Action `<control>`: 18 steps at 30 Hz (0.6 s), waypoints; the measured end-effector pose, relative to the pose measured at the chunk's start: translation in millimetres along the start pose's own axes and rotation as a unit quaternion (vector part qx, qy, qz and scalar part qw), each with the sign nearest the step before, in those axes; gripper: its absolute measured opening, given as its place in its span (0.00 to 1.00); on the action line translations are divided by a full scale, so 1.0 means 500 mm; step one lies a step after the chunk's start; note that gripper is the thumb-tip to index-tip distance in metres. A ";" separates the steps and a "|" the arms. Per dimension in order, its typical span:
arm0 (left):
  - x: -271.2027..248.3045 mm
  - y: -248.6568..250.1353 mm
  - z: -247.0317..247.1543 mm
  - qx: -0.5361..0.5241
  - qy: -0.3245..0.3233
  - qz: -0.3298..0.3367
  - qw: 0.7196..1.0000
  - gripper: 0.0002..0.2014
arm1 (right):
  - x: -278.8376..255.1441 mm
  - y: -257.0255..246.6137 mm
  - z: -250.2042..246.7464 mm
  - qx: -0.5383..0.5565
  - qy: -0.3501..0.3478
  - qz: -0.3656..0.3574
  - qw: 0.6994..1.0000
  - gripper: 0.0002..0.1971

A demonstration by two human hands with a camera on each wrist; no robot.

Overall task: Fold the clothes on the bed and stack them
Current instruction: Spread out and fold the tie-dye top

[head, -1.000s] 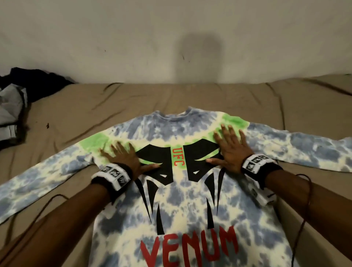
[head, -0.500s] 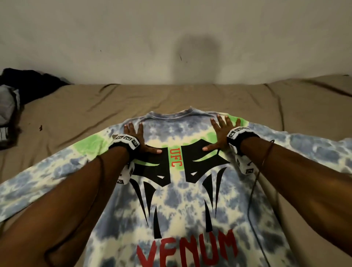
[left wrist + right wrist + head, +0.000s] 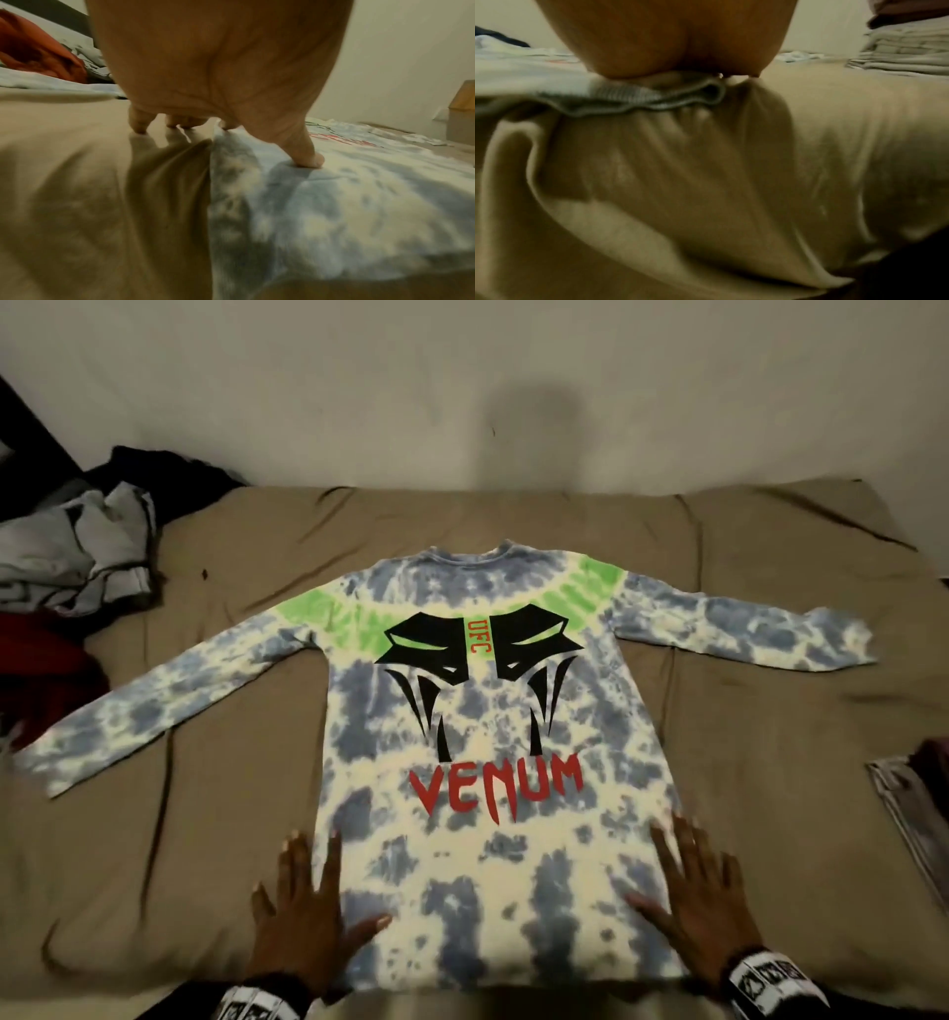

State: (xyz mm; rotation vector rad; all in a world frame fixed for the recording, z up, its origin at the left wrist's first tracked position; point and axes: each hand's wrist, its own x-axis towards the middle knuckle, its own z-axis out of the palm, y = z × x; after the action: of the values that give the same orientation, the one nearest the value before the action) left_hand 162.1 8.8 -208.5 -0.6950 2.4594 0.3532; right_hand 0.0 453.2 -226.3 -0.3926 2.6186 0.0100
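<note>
Tie-dye shirt [image 3: 493,762]: flat, print up, centre of bed [image 3: 770,588], sleeves out. Left hand [image 3: 303,916] and right hand [image 3: 703,911]: down from chest print to hem corners, fingers spread, pressing. Smoothing apparently done; folding next. Unfolded clothes [image 3: 82,557]: beyond left sleeve.

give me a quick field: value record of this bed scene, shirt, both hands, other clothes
shirt: tie-dye long-sleeve shirt spread flat on the bed, sleeves out, not folded
left hand: fingers straight, at the shirt's lower left edge
right hand: fingers straight, at the lower right edge
unfolded pile: far left
folded stack: right edge
</note>
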 end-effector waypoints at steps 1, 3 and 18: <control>-0.017 -0.014 0.011 -0.015 -0.003 -0.013 1.000 0.70 | -0.019 0.019 0.001 0.009 0.009 0.023 1.000 0.52; -0.057 -0.027 0.025 -0.052 0.021 -0.034 0.998 0.75 | -0.046 0.027 0.006 0.025 0.030 0.056 0.998 0.51; -0.063 -0.066 0.033 -0.242 0.005 -0.072 0.968 0.24 | 0.140 -0.777 -0.197 -0.017 -0.005 -0.296 0.955 0.40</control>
State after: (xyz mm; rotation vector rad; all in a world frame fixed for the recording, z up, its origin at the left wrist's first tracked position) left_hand 209.7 0.1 -207.1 -1.0683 2.3275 0.9105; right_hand 3.1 53.8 -148.0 -1.1654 2.3906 -0.1426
